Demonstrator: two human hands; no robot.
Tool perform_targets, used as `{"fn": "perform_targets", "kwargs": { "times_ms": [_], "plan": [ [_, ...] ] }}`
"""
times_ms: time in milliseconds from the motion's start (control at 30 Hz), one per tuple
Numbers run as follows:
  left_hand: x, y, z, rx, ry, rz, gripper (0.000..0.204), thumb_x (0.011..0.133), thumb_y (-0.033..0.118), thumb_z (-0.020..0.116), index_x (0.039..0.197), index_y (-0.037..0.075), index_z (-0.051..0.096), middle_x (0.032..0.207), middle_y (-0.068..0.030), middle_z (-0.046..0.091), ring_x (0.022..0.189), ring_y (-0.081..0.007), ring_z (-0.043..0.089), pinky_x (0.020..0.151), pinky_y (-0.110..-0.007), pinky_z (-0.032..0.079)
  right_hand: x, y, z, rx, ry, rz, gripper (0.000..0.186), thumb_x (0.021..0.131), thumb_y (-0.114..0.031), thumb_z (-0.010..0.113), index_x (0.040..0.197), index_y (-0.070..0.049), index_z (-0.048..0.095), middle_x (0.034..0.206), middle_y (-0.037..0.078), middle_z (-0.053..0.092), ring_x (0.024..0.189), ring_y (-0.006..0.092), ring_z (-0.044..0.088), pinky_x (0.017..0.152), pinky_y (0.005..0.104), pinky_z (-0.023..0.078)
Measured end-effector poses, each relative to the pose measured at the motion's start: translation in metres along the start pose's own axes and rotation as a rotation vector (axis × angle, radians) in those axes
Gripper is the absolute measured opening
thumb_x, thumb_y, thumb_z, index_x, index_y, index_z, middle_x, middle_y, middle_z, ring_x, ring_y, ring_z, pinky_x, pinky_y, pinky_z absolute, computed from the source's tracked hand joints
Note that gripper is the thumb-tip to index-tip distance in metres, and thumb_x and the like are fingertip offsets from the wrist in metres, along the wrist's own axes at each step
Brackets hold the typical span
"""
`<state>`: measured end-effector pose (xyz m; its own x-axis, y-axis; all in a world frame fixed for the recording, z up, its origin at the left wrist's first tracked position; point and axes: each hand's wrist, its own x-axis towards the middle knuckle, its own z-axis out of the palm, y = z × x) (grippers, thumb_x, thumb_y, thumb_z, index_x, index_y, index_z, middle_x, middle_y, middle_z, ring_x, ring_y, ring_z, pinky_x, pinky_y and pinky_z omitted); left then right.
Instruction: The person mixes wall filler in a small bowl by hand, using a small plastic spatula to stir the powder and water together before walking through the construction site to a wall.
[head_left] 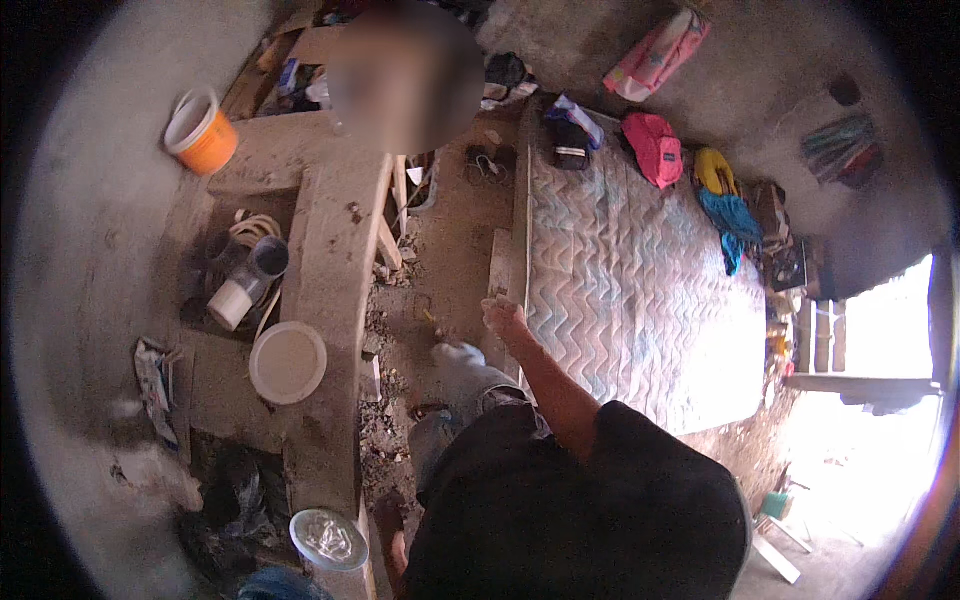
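My right hand (503, 316) reaches forward beside the mattress edge, its fingers drawn together. A pale flat board (500, 265) lies just beyond them; I cannot tell whether the hand grips it. Low in the view, my left hand (391, 515) is a dark, partly hidden shape alongside the concrete counter (335, 250). Near it, a round clear dish (329, 539) with small white pieces rests on the counter. The fingers of the left hand do not show clearly.
A patterned mattress (620, 290) fills the right side, with a pink bag (652, 150) at its far end. Rubble (378, 420) lines the counter's foot. On the left are grey pipes (250, 275), a white round lid (288, 363) and an orange bucket (203, 135).
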<state>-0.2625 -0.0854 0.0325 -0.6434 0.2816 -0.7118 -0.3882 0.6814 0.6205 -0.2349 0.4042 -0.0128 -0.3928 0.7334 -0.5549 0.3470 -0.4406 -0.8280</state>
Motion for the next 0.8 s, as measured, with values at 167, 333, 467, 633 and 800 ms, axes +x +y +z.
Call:
{"fn": "perform_targets", "kwargs": {
  "times_ms": [167, 333, 467, 633, 800],
  "plan": [
    [0.064, 0.068, 0.022, 0.161, -0.119, 0.104, 0.030, 0.091, 0.028, 0.050, 0.107, 0.003, 0.057, 0.088, -0.0121, 0.062, 0.071, -0.0250, 0.059, 0.064, -0.038, 0.048, 0.059, -0.006, -0.032, 0.273, -0.075, 0.115, 0.022, 0.088, -0.023, 0.061, 0.103, -0.006, 0.062, 0.082, 0.000, 0.061, 0.068, 0.0106, 0.056, 0.058, 0.0275, 0.045],
    [0.166, 0.243, 0.119, 0.653, -0.114, 0.364, 0.028, 0.091, 0.024, 0.052, 0.100, -0.002, 0.059, 0.086, -0.0153, 0.061, 0.076, -0.0249, 0.059, 0.074, -0.041, 0.047, 0.190, 0.061, -0.069, -0.085, 0.050, -0.381, 0.033, 0.087, -0.021, 0.063, 0.116, -0.004, 0.058, 0.097, 0.001, 0.064, 0.080, 0.0112, 0.059, 0.066, 0.0253, 0.048],
    [0.238, 0.348, 0.197, 0.509, -0.243, 0.370, 0.028, 0.092, 0.023, 0.053, 0.107, 0.000, 0.061, 0.098, -0.0165, 0.063, 0.092, -0.0241, 0.061, 0.078, -0.039, 0.047, 0.194, -0.016, -0.083, 0.079, -0.020, -0.039, 0.032, 0.089, -0.019, 0.062, 0.116, -0.002, 0.060, 0.101, 0.005, 0.066, 0.086, 0.0113, 0.060, 0.074, 0.0247, 0.046],
    [0.394, 0.397, 0.318, 0.341, -0.241, 0.186, 0.037, 0.089, 0.035, 0.058, 0.109, 0.004, 0.061, 0.088, -0.0076, 0.060, 0.073, -0.0141, 0.058, 0.061, -0.031, 0.048, 0.223, -0.019, -0.160, 0.270, 0.168, 0.131, 0.029, 0.090, -0.022, 0.060, 0.108, 0.001, 0.064, 0.092, 0.003, 0.065, 0.079, 0.0084, 0.056, 0.071, 0.0243, 0.045],
    [0.522, 0.452, 0.457, 0.180, -0.143, -0.110, 0.037, 0.089, 0.034, 0.059, 0.114, 0.007, 0.061, 0.076, -0.0005, 0.054, 0.062, -0.0080, 0.049, 0.053, -0.026, 0.043, 0.223, 0.052, -0.225, 0.243, 0.323, 0.389, 0.031, 0.092, -0.030, 0.059, 0.109, -0.005, 0.063, 0.077, -0.002, 0.058, 0.065, 0.0068, 0.050, 0.055, 0.0230, 0.038]
  ]
}}
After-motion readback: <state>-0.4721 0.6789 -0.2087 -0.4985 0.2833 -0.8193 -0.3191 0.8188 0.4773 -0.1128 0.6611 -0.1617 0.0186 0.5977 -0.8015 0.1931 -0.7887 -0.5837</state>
